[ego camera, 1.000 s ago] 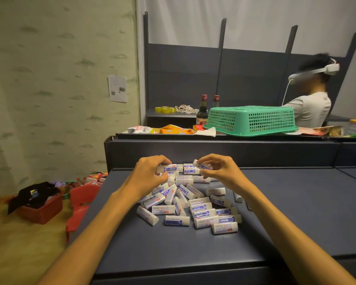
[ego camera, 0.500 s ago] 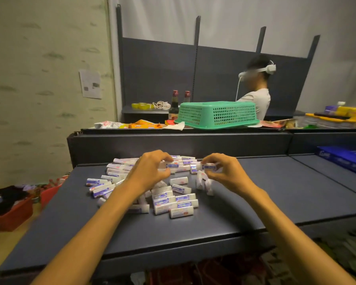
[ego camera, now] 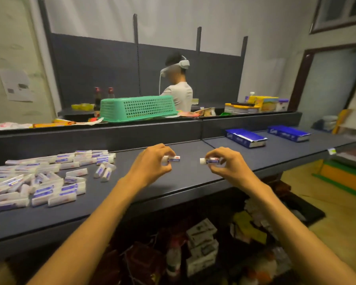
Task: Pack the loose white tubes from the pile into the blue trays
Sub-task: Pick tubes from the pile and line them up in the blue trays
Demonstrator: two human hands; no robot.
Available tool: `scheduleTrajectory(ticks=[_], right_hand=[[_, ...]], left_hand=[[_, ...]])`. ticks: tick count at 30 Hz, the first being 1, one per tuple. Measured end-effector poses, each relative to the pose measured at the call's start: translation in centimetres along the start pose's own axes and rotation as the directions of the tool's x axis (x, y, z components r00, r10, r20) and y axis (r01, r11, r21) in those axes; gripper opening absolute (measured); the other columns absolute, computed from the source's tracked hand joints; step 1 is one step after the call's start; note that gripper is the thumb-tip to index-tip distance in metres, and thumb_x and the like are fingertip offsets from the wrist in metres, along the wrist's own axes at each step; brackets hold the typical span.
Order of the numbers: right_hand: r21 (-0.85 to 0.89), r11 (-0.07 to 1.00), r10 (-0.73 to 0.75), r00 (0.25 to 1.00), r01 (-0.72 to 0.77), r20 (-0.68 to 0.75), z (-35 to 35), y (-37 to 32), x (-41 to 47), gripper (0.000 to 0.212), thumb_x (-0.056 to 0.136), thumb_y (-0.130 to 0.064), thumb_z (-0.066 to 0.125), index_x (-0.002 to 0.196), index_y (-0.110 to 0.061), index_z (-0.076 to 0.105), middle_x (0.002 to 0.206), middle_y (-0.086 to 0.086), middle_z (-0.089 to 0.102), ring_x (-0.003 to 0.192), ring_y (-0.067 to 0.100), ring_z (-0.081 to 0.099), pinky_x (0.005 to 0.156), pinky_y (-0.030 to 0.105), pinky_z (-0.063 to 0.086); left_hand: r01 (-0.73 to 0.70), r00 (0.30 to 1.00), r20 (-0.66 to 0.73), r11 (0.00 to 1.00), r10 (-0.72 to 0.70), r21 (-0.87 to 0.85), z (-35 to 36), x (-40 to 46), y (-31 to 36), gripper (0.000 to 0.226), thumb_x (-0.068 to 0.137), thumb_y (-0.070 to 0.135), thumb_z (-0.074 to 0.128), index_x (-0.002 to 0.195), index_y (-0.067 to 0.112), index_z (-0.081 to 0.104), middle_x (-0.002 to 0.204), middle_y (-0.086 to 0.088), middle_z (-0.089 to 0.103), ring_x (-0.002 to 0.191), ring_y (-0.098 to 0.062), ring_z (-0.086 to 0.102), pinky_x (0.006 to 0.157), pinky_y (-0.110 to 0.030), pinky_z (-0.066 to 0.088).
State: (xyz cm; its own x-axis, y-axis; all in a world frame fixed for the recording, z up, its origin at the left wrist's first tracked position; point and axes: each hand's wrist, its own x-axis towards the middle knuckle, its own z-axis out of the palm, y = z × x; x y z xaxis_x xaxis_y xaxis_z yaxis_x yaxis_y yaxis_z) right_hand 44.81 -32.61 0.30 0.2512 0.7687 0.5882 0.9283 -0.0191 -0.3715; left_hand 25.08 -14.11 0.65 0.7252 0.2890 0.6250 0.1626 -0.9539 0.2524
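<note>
A pile of several white tubes (ego camera: pixel 43 179) with blue labels lies spread over the left part of the dark shelf top (ego camera: pixel 189 177). My left hand (ego camera: pixel 150 165) pinches one white tube (ego camera: pixel 173 159) above the shelf, to the right of the pile. My right hand (ego camera: pixel 228 165) pinches another white tube (ego camera: pixel 210 161), its cap pointing left. Two blue trays stand at the far right of the shelf: the nearer tray (ego camera: pixel 245 137) and the farther tray (ego camera: pixel 288 132). Both hands are well left of the trays.
A raised dark ledge (ego camera: pixel 132 128) runs behind the shelf and carries an upturned green basket (ego camera: pixel 138 108), bottles and packets. A person with a headset (ego camera: pixel 177 87) stands beyond it. Boxes and clutter (ego camera: pixel 201 243) fill the space under the shelf. A doorway (ego camera: pixel 329 83) is at right.
Both hands lifted off the pile, each with a tube, and moved right. The view swung right, so the pile now sits at left and the blue trays came into view.
</note>
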Motion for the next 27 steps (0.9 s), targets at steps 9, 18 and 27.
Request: scheduleTrajectory(ticks=[9,18,27], right_hand=[[-0.101,0.983,0.146,0.988,-0.151,-0.059,-10.8,11.0,-6.2,0.026,0.082,-0.016,0.073,0.107,-0.022,0.066,0.104,-0.004,0.063,0.093,0.007,0.056,0.078,0.014,0.044],[-0.148,0.965,0.21,0.976,-0.218,-0.066,-15.1,22.8,-6.3,0.026,0.083,-0.016,0.073,0.107,-0.023,0.065,0.103,-0.004,0.063,0.093,0.01,0.058,0.083,0.025,0.051],[-0.107,0.979,0.174,0.985,-0.173,-0.007,-16.6,33.8,2.0,0.026,0.083,-0.015,0.072,0.107,-0.022,0.067,0.106,-0.004,0.065,0.094,0.008,0.057,0.079,0.027,0.052]], left_hand=[[-0.101,0.995,0.015,0.995,0.101,-0.013,8.7,7.4,12.2,0.026,0.077,0.017,0.074,0.102,0.019,0.069,0.099,0.0,0.066,0.086,-0.021,0.062,0.073,-0.039,0.055],[-0.088,0.993,0.078,0.995,0.092,-0.053,19.1,15.6,15.9,0.031,0.08,0.021,0.074,0.11,0.02,0.067,0.109,0.0,0.064,0.095,-0.018,0.061,0.08,-0.041,0.056],[0.004,1.0,0.03,0.999,-0.003,-0.031,26.3,25.1,14.1,0.032,0.082,0.022,0.073,0.113,0.019,0.066,0.117,-0.004,0.065,0.106,-0.02,0.06,0.083,-0.039,0.055]])
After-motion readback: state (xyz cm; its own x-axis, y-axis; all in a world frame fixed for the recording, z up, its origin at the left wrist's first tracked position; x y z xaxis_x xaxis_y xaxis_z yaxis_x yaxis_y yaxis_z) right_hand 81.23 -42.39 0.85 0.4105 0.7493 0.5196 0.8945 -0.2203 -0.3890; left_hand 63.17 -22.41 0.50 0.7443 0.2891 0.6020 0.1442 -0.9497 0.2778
